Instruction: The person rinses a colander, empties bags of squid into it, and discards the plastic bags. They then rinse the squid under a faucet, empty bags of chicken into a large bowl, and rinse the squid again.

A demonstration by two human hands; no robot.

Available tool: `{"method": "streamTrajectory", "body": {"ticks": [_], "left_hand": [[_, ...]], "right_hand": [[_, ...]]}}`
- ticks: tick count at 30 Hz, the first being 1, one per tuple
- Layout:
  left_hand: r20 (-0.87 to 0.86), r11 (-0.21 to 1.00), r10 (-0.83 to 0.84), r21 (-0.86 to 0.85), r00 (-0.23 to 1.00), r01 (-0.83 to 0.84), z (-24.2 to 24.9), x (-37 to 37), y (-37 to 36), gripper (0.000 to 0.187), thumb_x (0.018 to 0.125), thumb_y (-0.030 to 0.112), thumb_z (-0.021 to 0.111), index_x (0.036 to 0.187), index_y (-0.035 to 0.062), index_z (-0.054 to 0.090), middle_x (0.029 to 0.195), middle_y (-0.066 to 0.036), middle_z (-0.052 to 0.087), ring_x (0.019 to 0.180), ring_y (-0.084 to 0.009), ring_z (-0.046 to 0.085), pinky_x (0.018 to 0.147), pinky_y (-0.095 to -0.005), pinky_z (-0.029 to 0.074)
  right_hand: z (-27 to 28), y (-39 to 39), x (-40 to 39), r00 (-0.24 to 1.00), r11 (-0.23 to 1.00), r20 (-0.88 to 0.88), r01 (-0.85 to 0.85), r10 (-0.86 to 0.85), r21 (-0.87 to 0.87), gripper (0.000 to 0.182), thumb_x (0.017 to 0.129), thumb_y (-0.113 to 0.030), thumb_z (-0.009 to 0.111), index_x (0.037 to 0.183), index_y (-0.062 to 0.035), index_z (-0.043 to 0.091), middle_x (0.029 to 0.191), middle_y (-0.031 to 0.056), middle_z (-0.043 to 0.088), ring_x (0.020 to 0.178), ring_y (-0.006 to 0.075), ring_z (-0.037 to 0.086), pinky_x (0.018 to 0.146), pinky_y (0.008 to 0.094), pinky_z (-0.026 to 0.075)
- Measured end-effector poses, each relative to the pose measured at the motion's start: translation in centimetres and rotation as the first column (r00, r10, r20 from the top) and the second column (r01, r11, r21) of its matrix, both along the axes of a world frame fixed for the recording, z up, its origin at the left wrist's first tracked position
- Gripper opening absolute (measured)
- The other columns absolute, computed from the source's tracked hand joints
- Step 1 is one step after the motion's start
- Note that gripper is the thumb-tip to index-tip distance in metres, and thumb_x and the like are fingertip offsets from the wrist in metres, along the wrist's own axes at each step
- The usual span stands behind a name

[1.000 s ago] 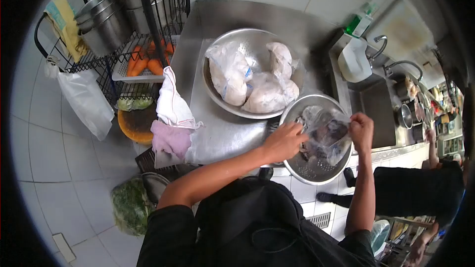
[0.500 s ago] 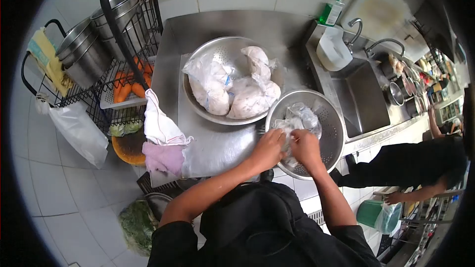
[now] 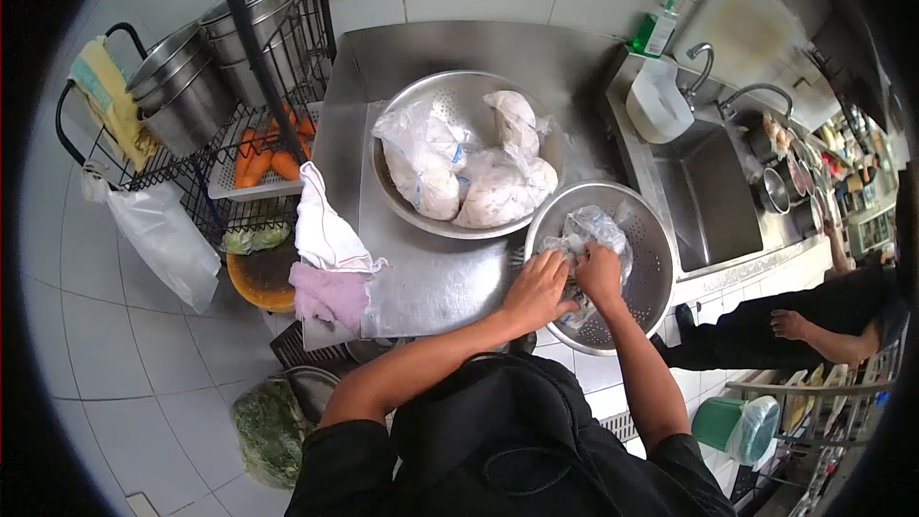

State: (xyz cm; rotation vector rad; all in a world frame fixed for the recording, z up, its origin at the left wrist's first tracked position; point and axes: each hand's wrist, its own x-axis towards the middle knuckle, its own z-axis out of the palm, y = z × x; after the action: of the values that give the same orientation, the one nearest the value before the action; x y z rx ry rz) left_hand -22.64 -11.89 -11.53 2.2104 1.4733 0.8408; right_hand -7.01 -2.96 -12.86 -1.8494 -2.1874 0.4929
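A smaller perforated steel colander [image 3: 656, 273] holds a clear plastic bag [image 3: 595, 227] with whitish contents I cannot make out. My left hand [image 3: 538, 295] reaches over the near-left rim, its fingers curled onto the bag and its thumb to the right. Beside it, my right hand [image 3: 600, 273] pinches the same bag from the right; its fingertips are partly hidden. Just behind stands a larger colander [image 3: 402, 206] with several knotted plastic bags [image 3: 503, 193] of pale, lumpy contents, marked with bits of blue. Both colanders are at the steel counter [image 3: 431, 287].
Left is a wire rack [image 3: 206, 182] with steel pots [image 3: 182, 86] and carrots [image 3: 254, 168]. White and pink cloths [image 3: 328, 297] hang at the counter's edge. A sink [image 3: 708, 201] lies right. A co-worker [image 3: 814, 325] stands at right near a green bin [image 3: 723, 424].
My view has shifted slightly, moving the scene rightward. My left hand's thumb has spread lower while both hands stay at the bag. The co-worker's hand has risen from near the green bin.
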Motion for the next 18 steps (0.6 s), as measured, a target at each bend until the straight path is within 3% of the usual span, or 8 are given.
{"method": "streamTrajectory", "body": {"ticks": [1, 2, 5, 6, 11, 12, 15, 18], "left_hand": [[-0.001, 0.999, 0.026, 0.019, 1.000, -0.026, 0.1, 0.1, 0.1, 0.075, 0.075, 0.038, 0.077, 0.124, -0.0128, 0.051, 0.135, -0.025, 0.044, 0.130, -0.0380, 0.038, 0.108, -0.0455, 0.033], [-0.005, 0.999, 0.020, -0.028, 1.000, -0.020, 0.1, 0.1, 0.1, 0.083, 0.074, 0.040, 0.077, 0.129, -0.0133, 0.046, 0.139, -0.026, 0.041, 0.132, -0.0394, 0.036, 0.108, -0.0461, 0.032], [0.003, 0.995, 0.092, -0.037, 0.996, -0.092, 0.1, 0.6, 0.3, 0.091, 0.073, 0.043, 0.078, 0.135, -0.0115, 0.039, 0.143, -0.028, 0.037, 0.134, -0.0411, 0.034, 0.110, -0.0465, 0.030], [0.021, 0.993, 0.116, -0.037, 0.993, -0.115, 0.5, 0.8, 0.3, 0.093, 0.072, 0.043, 0.078, 0.137, -0.0097, 0.038, 0.145, -0.028, 0.035, 0.134, -0.0416, 0.033, 0.110, -0.0468, 0.029], [0.059, 0.991, 0.130, -0.030, 0.990, -0.128, 1.7, 1.9, 2.4, 0.091, 0.072, 0.047, 0.078, 0.139, -0.0021, 0.041, 0.147, -0.026, 0.032, 0.135, -0.0417, 0.033, 0.110, -0.0482, 0.029], [0.107, 0.996, 0.077, -0.045, 0.991, -0.072, 1.7, 2.0, 2.9, 0.079, 0.072, 0.047, 0.077, 0.129, -0.0006, 0.051, 0.141, -0.022, 0.041, 0.129, -0.0391, 0.040, 0.107, -0.0479, 0.033], [0.185, 0.996, 0.068, -0.068, 0.980, -0.056, 1.9, 2.6, 3.2, 0.058, 0.077, 0.042, 0.074, 0.117, 0.0029, 0.059, 0.129, -0.018, 0.052, 0.122, -0.0358, 0.047, 0.101, -0.0471, 0.039], [0.218, 0.997, 0.050, 0.041, 0.975, -0.060, 1.3, 2.8, 3.7, 0.035, 0.081, 0.032, 0.070, 0.099, 0.0030, 0.064, 0.105, -0.013, 0.062, 0.103, -0.0321, 0.056, 0.089, -0.0445, 0.045]], "right_hand": [[0.0, -0.3, -0.3, 0.999, 0.999, -0.038, 0.040, -0.039, 0.014, 0.026, 0.076, -0.018, 0.068, 0.093, 0.0019, 0.066, 0.095, 0.0263, 0.067, 0.087, 0.0445, 0.064, 0.079, 0.0489, 0.050], [0.1, -0.6, -0.4, 0.992, 0.995, -0.105, 0.080, -0.074, 0.060, 0.021, 0.078, -0.012, 0.066, 0.094, 0.0017, 0.067, 0.090, 0.0232, 0.069, 0.080, 0.0391, 0.067, 0.076, 0.0451, 0.050], [5.3, -2.2, 0.1, 0.884, 0.994, -0.456, 0.080, -0.102, -0.067, 0.017, 0.082, -0.005, 0.062, 0.096, 0.0038, 0.066, 0.086, 0.0183, 0.070, 0.076, 0.0259, 0.067, 0.072, 0.0380, 0.050], [6.0, -2.7, 0.4, 0.769, 0.989, -0.624, 0.077, -0.140, -0.126, 0.014, 0.085, -0.001, 0.059, 0.096, 0.0055, 0.065, 0.082, 0.0103, 0.069, 0.076, 0.0141, 0.062, 0.070, 0.0303, 0.048], [10.1, -4.1, 0.2, 0.665, 0.991, -0.739, 0.020, -0.110, -0.129, 0.012, 0.084, 0.003, 0.058, 0.095, 0.0048, 0.063, 0.082, 0.0038, 0.065, 0.076, 0.0099, 0.057, 0.072, 0.0260, 0.046], [10.4, -4.1, 0.2, 0.646, 0.992, -0.755, 0.031, -0.114, -0.123, 0.012, 0.084, 0.004, 0.058, 0.095, 0.0047, 0.063, 0.083, 0.0039, 0.065, 0.076, 0.0098, 0.057, 0.072, 0.0260, 0.046], [11.7, -3.9, 0.5, 0.557, 0.989, -0.819, 0.044, -0.140, -0.139, 0.015, 0.084, 0.005, 0.058, 0.097, 0.0041, 0.063, 0.086, 0.0042, 0.066, 0.078, 0.0099, 0.058, 0.073, 0.0251, 0.046], [12.4, -4.0, 0.6, 0.510, 0.990, -0.849, 0.061, -0.140, -0.127, 0.016, 0.084, 0.005, 0.058, 0.099, 0.0045, 0.063, 0.087, 0.0042, 0.066, 0.079, 0.0101, 0.059, 0.075, 0.0244, 0.046]]}}
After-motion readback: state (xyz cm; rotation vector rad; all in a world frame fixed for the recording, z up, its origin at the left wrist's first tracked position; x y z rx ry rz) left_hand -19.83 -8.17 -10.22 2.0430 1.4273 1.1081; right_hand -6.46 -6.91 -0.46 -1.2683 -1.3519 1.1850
